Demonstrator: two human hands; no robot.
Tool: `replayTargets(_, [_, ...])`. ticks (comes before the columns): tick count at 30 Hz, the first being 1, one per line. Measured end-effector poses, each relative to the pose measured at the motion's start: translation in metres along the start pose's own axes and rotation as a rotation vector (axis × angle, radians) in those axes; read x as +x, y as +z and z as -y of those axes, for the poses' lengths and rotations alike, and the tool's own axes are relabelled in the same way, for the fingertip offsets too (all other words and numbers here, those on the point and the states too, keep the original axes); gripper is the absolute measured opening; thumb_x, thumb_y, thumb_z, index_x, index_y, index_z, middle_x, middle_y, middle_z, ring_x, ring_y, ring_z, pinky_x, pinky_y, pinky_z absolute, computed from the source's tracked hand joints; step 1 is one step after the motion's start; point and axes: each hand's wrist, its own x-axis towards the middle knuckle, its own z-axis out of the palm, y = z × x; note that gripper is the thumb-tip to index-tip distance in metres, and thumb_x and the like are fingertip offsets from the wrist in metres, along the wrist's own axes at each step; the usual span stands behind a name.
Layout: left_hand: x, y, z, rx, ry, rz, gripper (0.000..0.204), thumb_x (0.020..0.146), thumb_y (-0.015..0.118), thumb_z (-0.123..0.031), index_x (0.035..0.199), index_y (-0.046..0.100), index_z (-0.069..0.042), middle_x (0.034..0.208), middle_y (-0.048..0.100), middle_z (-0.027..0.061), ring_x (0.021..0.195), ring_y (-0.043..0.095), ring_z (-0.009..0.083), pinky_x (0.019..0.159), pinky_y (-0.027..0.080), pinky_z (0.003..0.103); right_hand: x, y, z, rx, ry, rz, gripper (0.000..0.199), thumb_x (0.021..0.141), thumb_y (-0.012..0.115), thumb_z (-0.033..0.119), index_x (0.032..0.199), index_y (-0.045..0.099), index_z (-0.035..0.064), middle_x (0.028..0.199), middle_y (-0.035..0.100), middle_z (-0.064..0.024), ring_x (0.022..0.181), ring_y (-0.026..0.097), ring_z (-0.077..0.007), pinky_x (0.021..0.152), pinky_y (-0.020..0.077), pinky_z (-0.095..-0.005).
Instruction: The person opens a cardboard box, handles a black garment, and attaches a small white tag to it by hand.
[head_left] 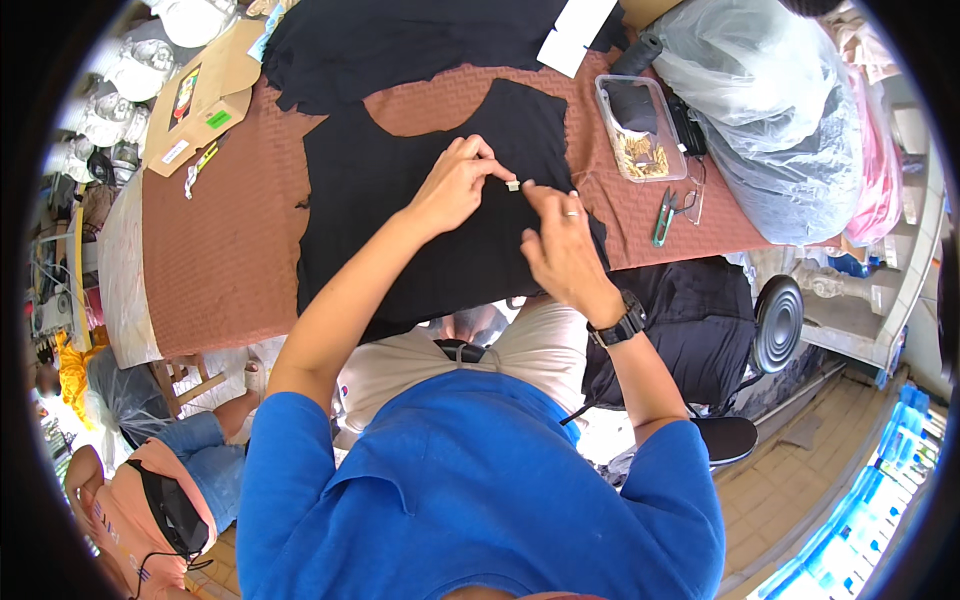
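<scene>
Black fabric, cut as a garment panel (470, 250) with a scooped upper edge, lies spread on a bench (220, 260) draped in brown cloth, as a worker's two hands meet over a small pale tag (513, 186). The tag sits on the panel, below and right of the scoop. The left hand (458, 187) reaches its index finger to the tag, the other fingers curled; whether it pinches or merely presses, one cannot tell. The right hand (560, 228) holds nothing visible, its fingers loosely spread just beside the tag. Laying out appears done; placing the tag seems under way, and no fastening can be made out. Green-handled snips (662, 218) and a clear plastic tub (601, 100) of small golden pieces (640, 157) wait at right, untouched.
</scene>
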Motion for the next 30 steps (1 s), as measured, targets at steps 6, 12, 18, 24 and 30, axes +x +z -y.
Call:
replayTargets(6, [-0.017,-0.002,-0.036,0.030,0.093,-0.123,0.030,0.087,0.060,0.010,0.113,0.068,-0.004,0.113,0.064,0.0100,0.102,0.060,0.0312,0.089,0.052,0.041,-0.020,0.007,0.000,0.267,0.059,-0.228,0.038,0.089,0.052,-0.005,0.126,0.050,-0.0041,0.120,0.060,-0.0252,0.111,0.058,-0.0435,0.096,0.0472,-0.0486])
replayTargets(12, [-0.032,0.027,-0.044,0.222,0.156,-0.165,0.036,0.086,0.072,-0.006,0.121,0.066,0.002,0.129,0.063,0.0075,0.111,0.058,0.0282,0.096,0.049,0.039,-0.027,0.035,0.007,0.077,0.028,-0.274,0.044,0.084,0.058,-0.004,0.127,0.051,-0.0036,0.122,0.057,-0.0227,0.110,0.054,-0.0422,0.095,0.0452,-0.0482])
replayTargets(18, [-0.036,0.030,-0.042,0.196,0.131,-0.173,0.035,0.089,0.071,-0.013,0.121,0.066,0.000,0.131,0.063,0.0071,0.112,0.056,0.0279,0.096,0.047,0.040,-0.032,0.038,0.008,0.034,0.013,-0.271,0.045,0.084,0.059,-0.002,0.128,0.051,-0.0027,0.125,0.056,-0.0201,0.114,0.053,-0.0393,0.097,0.0448,-0.0464])
replayTargets(24, [-0.034,0.027,-0.045,0.212,0.122,-0.143,0.034,0.090,0.071,-0.013,0.121,0.065,-0.002,0.135,0.062,0.0057,0.112,0.056,0.0273,0.096,0.046,0.040,-0.027,0.018,0.004,0.163,-0.040,-0.343,0.033,0.085,0.059,-0.007,0.118,0.056,-0.0030,0.113,0.058,-0.0214,0.105,0.055,-0.0414,0.094,0.0444,-0.0476])
replayTargets(30, [-0.042,0.023,-0.045,0.206,0.121,-0.154,0.033,0.090,0.070,-0.013,0.121,0.065,-0.002,0.138,0.062,0.0034,0.113,0.055,0.0279,0.097,0.046,0.040,0.032,-0.064,-0.078,-0.279,-0.027,-0.541,0.022,0.088,0.061,0.000,0.110,0.060,-0.0002,0.106,0.061,-0.0213,0.100,0.057,-0.0412,0.089,0.0449,-0.0485])
